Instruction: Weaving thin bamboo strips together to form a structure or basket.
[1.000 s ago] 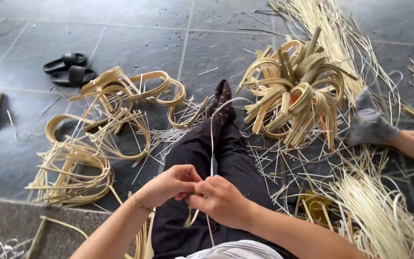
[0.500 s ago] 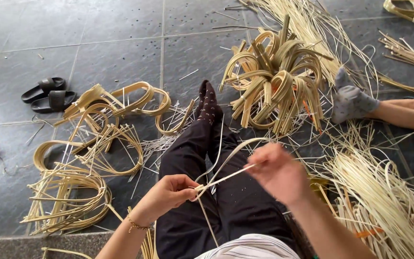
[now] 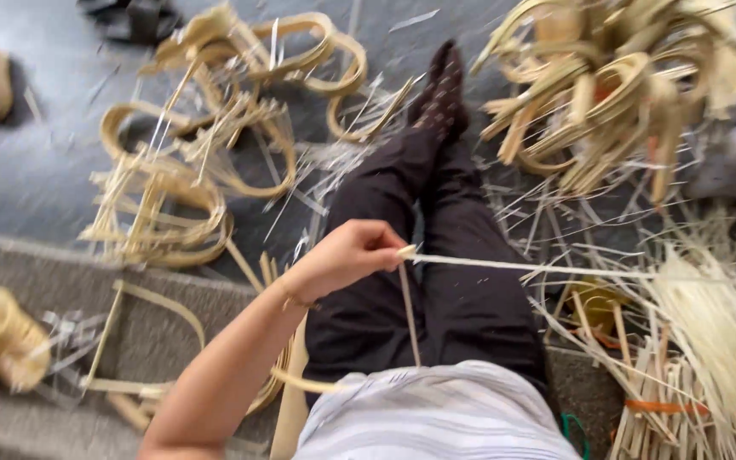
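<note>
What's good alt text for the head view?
A seated person's left hand pinches one end of a thin pale strip that stretches to the right across their dark trousers; the right hand is out of frame. Coiled strips and loose bundles lie on the grey tiled floor.

Floor workshop (cane strips (image 3: 709, 341) everywhere)

Right hand beyond frame edge
</note>
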